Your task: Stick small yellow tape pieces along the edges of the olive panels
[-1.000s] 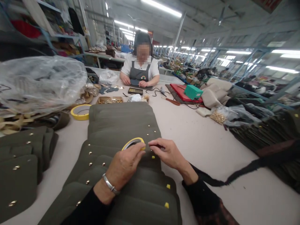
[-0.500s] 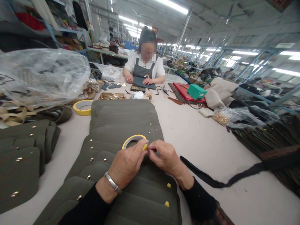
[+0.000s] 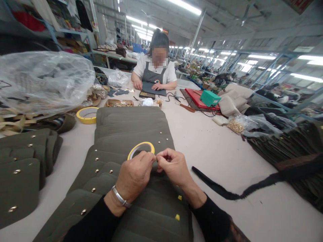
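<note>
My left hand (image 3: 136, 173), with a silver bangle at the wrist, is closed on a roll of yellow tape (image 3: 147, 145) that rises above the knuckles. Close against its fingertips, my right hand (image 3: 174, 166) pinches at the tape's edge; whatever lies between thumb and forefinger is too small to make out. Both hands are over overlapping dark olive fabric panels (image 3: 131, 124) dotted with small metal snaps. Two bits of yellow tape (image 3: 177, 217) stick to the panel below my right wrist.
A second yellow tape roll (image 3: 87, 120) lies at the left. More olive panels (image 3: 22, 181) are stacked nearby. A black strip (image 3: 217, 185) crosses the pale table at right. Opposite, a co-worker (image 3: 153, 72) handles a dark piece beside boxes of metal parts (image 3: 119, 103) and a green box (image 3: 210, 98).
The tape roll has tilted and shifted slightly left in my left hand. My fingertips have turned inward, and the yellow tape between them no longer shows.
</note>
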{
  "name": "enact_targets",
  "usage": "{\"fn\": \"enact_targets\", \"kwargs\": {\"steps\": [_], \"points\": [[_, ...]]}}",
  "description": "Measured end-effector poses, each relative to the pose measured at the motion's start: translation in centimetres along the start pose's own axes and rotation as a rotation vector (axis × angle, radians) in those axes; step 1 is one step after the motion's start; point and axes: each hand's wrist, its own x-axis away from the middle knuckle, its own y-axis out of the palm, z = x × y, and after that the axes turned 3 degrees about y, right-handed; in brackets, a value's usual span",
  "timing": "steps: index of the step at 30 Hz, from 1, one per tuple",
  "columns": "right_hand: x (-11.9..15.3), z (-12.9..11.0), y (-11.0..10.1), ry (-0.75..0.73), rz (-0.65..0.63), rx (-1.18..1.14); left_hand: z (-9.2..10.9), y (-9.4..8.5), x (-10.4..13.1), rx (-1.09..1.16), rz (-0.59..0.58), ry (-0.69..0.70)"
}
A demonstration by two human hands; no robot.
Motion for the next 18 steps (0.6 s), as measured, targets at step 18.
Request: {"fn": "enact_targets", "kwargs": {"steps": [18], "points": [[-2.7, 3.5, -4.3, 0.248, -0.258, 0.225, -1.3, 0.4, -0.6, -0.184, -0.519, -0.113]]}}
